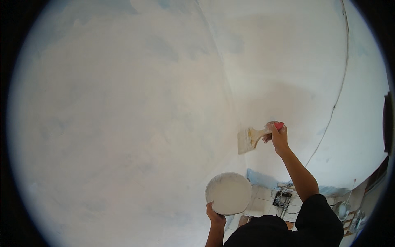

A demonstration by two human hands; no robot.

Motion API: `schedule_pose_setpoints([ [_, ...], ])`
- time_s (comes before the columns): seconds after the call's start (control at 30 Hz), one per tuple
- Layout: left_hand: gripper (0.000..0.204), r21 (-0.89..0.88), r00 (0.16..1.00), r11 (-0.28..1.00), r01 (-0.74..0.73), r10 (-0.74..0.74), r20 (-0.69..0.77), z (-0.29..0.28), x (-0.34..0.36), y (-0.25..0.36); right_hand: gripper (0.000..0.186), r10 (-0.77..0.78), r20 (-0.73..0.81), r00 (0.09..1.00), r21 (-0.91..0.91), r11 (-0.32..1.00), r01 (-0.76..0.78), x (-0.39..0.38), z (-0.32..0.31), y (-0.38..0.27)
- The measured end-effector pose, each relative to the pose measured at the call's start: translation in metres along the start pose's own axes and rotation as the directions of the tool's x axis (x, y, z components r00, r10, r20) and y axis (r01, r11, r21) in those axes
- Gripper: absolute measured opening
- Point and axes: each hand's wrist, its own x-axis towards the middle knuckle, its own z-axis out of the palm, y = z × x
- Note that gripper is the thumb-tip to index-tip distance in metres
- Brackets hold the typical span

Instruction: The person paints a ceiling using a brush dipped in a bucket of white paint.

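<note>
My right hand (278, 133) is closed around the handle of a wide paintbrush (248, 140), whose red handle end pokes out above my fingers. The pale bristles point left and lie against or very close to the wall at the corner where two wall faces meet. Lower down, my left hand (216, 215) grips the near rim of a round tub of paint (228, 193), thumb over the edge. Whitish paint fills the tub, and its rim is smeared. Most of the left fingers are hidden beneath it.
The whitish wall (123, 123) has patchy blue areas showing through. A thin cable (334, 108) runs down the right wall face. Below lie a tiled floor (260, 201), a dark box with wires (282, 199) and a standing fan (342, 210). A dark frame (388, 123) edges the far right.
</note>
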Motion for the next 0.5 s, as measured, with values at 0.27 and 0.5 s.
schedule_pose_setpoints([
  [0.27, 0.039, -0.045, 0.995, 0.996, -0.083, 0.085, 0.053, 0.014, -0.027, 0.01, 0.014, 0.196, 0.504, 0.841, -0.269, 0.961, -0.063, -0.1, 0.02, -0.098],
  [0.5, 0.037, -0.046, 0.991, 0.99, -0.13, 0.131, 0.033, 0.052, -0.031, 0.025, 0.016, 0.063, 0.545, 0.836, -0.284, 0.952, 0.113, -0.107, 0.035, -0.096],
])
